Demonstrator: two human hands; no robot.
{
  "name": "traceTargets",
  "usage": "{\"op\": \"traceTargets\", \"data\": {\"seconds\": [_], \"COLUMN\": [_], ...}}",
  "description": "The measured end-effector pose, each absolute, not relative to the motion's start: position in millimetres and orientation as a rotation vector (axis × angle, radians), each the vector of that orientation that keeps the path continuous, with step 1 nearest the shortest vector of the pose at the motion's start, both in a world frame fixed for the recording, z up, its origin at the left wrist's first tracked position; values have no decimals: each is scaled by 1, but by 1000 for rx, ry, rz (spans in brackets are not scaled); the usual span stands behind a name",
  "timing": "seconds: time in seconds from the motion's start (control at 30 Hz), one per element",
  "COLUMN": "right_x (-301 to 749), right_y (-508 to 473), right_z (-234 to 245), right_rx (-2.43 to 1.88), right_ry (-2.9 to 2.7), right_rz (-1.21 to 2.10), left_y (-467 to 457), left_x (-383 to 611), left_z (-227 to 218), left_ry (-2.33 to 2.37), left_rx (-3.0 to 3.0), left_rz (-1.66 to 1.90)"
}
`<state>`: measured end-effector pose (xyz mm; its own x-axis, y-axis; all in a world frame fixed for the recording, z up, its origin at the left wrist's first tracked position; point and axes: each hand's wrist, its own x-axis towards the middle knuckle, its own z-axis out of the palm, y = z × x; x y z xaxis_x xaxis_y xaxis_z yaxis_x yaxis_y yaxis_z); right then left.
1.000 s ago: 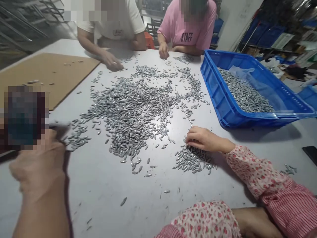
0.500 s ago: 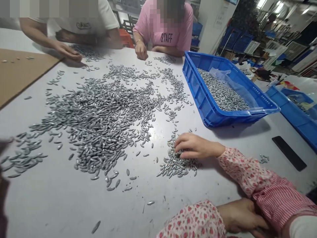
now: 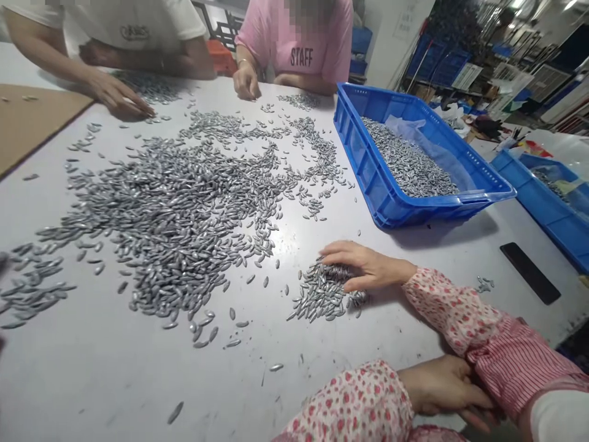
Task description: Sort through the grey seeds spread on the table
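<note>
My right hand (image 3: pixel 368 267), in a floral sleeve cover, lies palm down with fingers stretched out on a small heap of silver oval metal pieces (image 3: pixel 317 298) on the grey table (image 3: pixel 115 368); some pieces sit under the palm. My left hand (image 3: pixel 442 387) rests near the table's front edge, fingers lying flat against my right sleeve, holding nothing. A much larger spread of the same pieces (image 3: pixel 184 202) covers the table's middle and left.
A blue crate (image 3: pixel 368 178) holding more pieces and a plastic bag stands right of centre; a second blue crate (image 3: pixel 552 209) is at the far right. A flat black object (image 3: pixel 529 272) lies nearby. Cardboard (image 3: pixel 32 123) is far left. Two co-workers' hands (image 3: pixel 119 95) (image 3: pixel 246 80) sort pieces opposite.
The view swung right, and a bare arm at the near left left the picture. My right hand went from curled to flattened over the small heap. My left hand came into view.
</note>
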<state>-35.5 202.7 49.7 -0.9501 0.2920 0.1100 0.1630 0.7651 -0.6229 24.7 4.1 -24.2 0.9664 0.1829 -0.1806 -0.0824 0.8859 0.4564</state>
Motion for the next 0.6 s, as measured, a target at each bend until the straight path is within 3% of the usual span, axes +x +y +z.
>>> {"op": "traceTargets", "data": {"seconds": [0.2, 0.43, 0.6], "right_x": [8, -55, -77], "right_y": [208, 166, 146], "right_z": [33, 25, 24], "right_rx": [-852, -514, -669], "right_ry": [-2813, -2868, -2853], "right_rz": [613, 654, 457], "left_y": [9, 2, 12], "left_x": [18, 26, 21], "left_z": [-13, -24, -15], "left_ry": [286, 247, 213], "left_rx": [479, 531, 709], "left_rz": [72, 105, 101]}}
